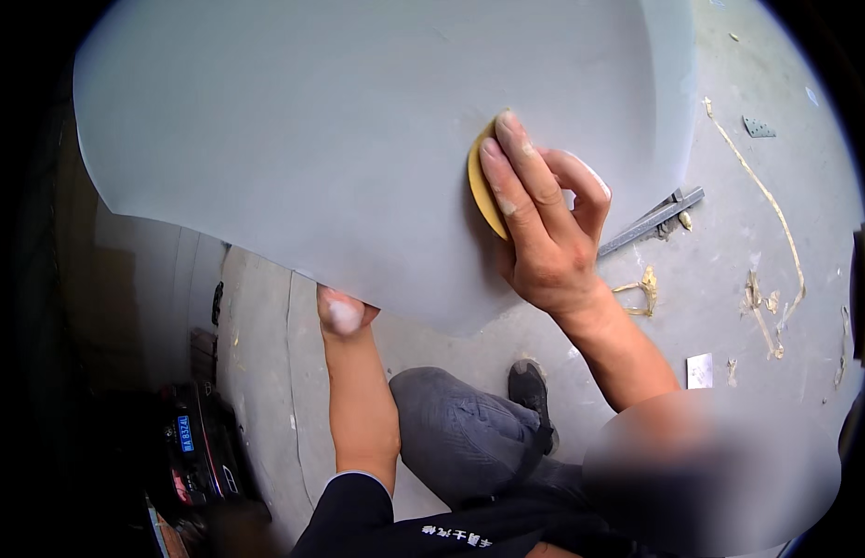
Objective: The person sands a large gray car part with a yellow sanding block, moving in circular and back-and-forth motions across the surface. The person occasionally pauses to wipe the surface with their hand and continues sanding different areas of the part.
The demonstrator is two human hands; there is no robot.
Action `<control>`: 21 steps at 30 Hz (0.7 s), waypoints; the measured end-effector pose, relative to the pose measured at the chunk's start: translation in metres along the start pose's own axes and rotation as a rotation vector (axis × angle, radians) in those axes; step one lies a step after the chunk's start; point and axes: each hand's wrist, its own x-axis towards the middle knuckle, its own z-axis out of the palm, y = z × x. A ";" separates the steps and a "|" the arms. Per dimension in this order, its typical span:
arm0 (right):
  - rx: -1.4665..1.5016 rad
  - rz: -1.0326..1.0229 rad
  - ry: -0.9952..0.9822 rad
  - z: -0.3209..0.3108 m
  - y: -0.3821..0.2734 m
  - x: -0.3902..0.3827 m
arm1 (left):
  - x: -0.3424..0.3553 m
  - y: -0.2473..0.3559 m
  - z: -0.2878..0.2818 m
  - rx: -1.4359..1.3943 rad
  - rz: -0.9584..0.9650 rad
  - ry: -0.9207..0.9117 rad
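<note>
A large, smooth grey panel (293, 139) with a curved outline, like a car body panel, fills the upper part of the view. On its surface my right hand (548, 219) presses a yellow sanding disc (483, 191). Two fingers lie along the disc, and another finger is bent beside a pale edge whose nature is unclear. At the panel's near edge is my left hand (344, 312), with a whitish patch on it. Its fingers pass beneath the panel and are hidden, so their grip does not show.
A metal bar (653, 221) of a stand shows beyond the panel's right edge. Torn masking tape (648, 290), a white paper scrap (699, 370) and a perforated grey piece (759, 127) lie on the floor. A dark car (204, 446) stands at lower left.
</note>
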 end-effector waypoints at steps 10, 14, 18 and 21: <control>-0.109 0.087 0.039 0.011 -0.020 0.004 | -0.006 0.001 0.028 0.086 -0.017 0.364; -0.094 0.076 0.030 0.014 -0.023 0.002 | -0.017 -0.008 0.010 -0.072 -0.039 0.283; -0.099 0.078 0.013 0.018 -0.031 -0.006 | -0.010 -0.004 0.006 -0.062 -0.006 0.335; -0.177 0.064 0.050 0.011 -0.010 0.023 | -0.012 -0.006 -0.004 -0.157 -0.040 0.178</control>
